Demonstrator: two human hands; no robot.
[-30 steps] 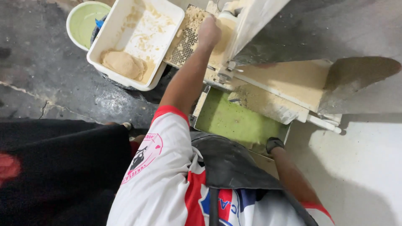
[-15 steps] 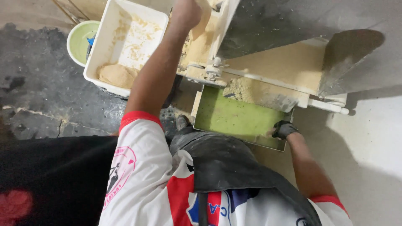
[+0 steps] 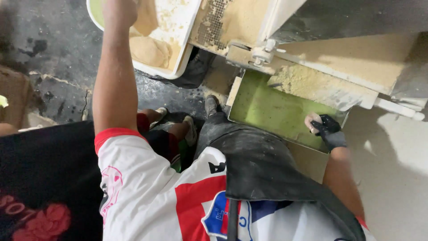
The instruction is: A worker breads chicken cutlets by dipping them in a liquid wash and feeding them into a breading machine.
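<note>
right hand (image 3: 327,129), black-gloved, fingers curled on rim of flat green metal tray (image 3: 272,109); tray's long axis runs left. left hand (image 3: 119,10) over white plastic tub (image 3: 180,42), grip unclear.

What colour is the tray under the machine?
Green tray, dusted with yellowish powder; the head view shows it.

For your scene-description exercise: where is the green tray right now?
In the head view, the green tray sits right of centre, under the machine's chute with its yellowish powder, and the right hand rests on its near right rim.
</note>
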